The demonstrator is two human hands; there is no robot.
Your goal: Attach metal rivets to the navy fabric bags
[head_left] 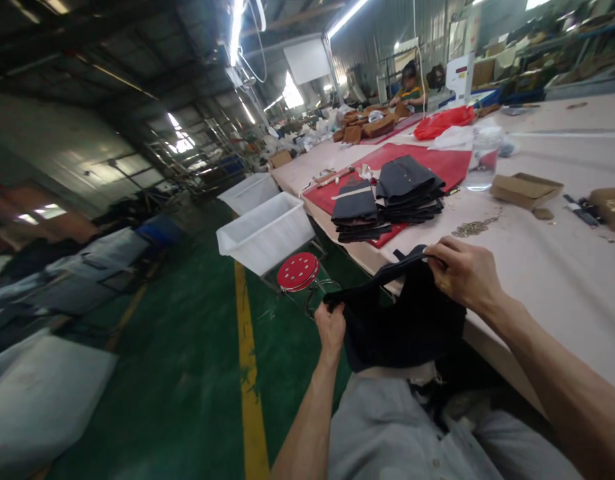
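A black fabric piece (402, 327), perhaps a bag part, hangs stretched between both hands above my lap, at the table's near edge. My left hand (331, 328) is closed on its left top edge. At its upper right corner, my right hand (462, 270) pinches the edge between thumb and fingers. Just beyond, on the table, lie two piles of dark fabric pieces (410, 187), with a pale strip across the left pile. Small metal rings or fittings (474, 228) are scattered in a heap to the right of the piles.
The pale table (562, 153) carries a red mat (432, 160), an open cardboard box (527, 190), a clear water container (482, 160) and a red plastic bag (443, 123). A red stool (298, 271) and white tubs (267, 230) stand left of it. A co-worker (410, 87) sits far back.
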